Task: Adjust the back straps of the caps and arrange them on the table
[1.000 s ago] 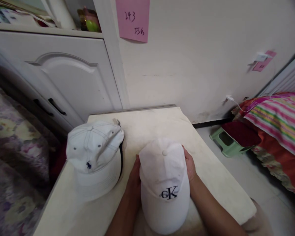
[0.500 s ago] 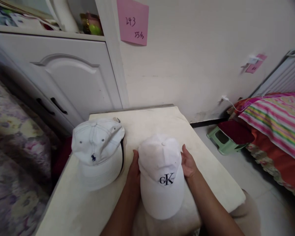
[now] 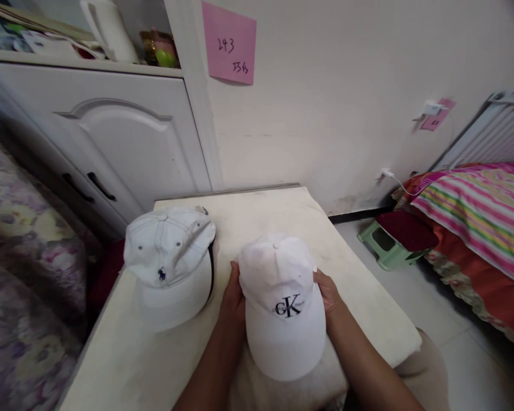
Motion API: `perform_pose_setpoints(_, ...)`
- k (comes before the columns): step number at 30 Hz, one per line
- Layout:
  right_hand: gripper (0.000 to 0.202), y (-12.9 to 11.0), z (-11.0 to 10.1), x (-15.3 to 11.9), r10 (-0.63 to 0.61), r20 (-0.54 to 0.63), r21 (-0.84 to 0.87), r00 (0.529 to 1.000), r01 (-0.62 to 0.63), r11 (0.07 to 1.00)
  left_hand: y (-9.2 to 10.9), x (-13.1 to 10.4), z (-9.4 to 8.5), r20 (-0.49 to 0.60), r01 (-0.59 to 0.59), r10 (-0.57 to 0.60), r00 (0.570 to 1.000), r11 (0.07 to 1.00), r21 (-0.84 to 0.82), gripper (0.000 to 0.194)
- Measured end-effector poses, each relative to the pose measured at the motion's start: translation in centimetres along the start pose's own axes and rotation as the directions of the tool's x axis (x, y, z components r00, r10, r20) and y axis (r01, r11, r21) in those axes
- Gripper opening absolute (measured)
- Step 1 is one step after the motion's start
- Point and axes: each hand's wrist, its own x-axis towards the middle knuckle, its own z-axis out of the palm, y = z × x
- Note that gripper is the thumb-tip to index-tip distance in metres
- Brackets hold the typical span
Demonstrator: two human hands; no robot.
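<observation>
Your fingers are closed on the two sides of the white cap (image 3: 279,274): the left hand (image 3: 233,294) grips its left side, the right hand (image 3: 329,294) its right side. Part of the fingers is hidden at the sides of the cap, so I cannot tell how each one is bent.

The cap is between your hands, above the near part of the pale table (image 3: 261,214), right of the middle of this table. Whether its lower edge touches the surface, I cannot tell. Its brim (image 3: 286,354) points toward you and its crown is on the far side, with the button on top. The long axis goes from far to near, almost straight, the brim end leaning a little to the right. The dark letters (image 3: 288,306) on the front stand upright as you look at them.

To the left, apart from your left hand, the second cap (image 3: 167,248) rests on the table. Its brim also points mainly toward you, and a small dark emblem (image 3: 161,274) is on its front.

Farther out, behind the table, there are the white cabinet (image 3: 128,137) and the wall with a pink note (image 3: 230,43). To the right, on the floor, stands a green stool (image 3: 383,245) with a dark red top, beside the bed with a striped cover (image 3: 475,200).
</observation>
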Motion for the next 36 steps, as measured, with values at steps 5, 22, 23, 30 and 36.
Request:
perform_pose_setpoints(5, 0.028, -0.3, 0.1, 0.5, -0.001, -0.085, 0.071, 0.996, 0.008, 0.997, -1.4, 2.0, -0.2, 0.075, 0.216, -0.212, 0.974, 0.975, -0.05, 0.045)
perform_pose_setpoints(22, 0.033, -0.3, 0.7, 0.8, 0.2, -0.058, 0.134, 0.978, -0.191, 0.973, -2.4, 1.6, -0.7, 0.132, 0.436, -0.422, 0.897, 0.894, -0.104, 0.053)
perform_pose_setpoints(23, 0.033, -0.3, 0.7, 0.8, 0.201, -0.057, 0.128, 0.978, -0.193, 0.973, -2.5, 1.4, -0.8, 0.114, 0.432, -0.421, 0.9, 0.897, -0.098, 0.05)
perform_pose_setpoints(30, 0.035, -0.2, 1.0, 0.9, 0.185, -0.05, 0.086, 0.981, -0.18, 0.98, -2.7, 0.9, -1.5, 0.115, 0.404, -0.396, 0.911, 0.912, -0.061, 0.039)
perform_pose_setpoints(36, 0.04, 0.3, 0.9, 0.8, 0.166, -0.038, 0.057, 0.985, -0.163, 0.985, -2.7, 0.6, -1.4, 0.15, 0.392, -0.377, 0.914, 0.916, -0.09, 0.038)
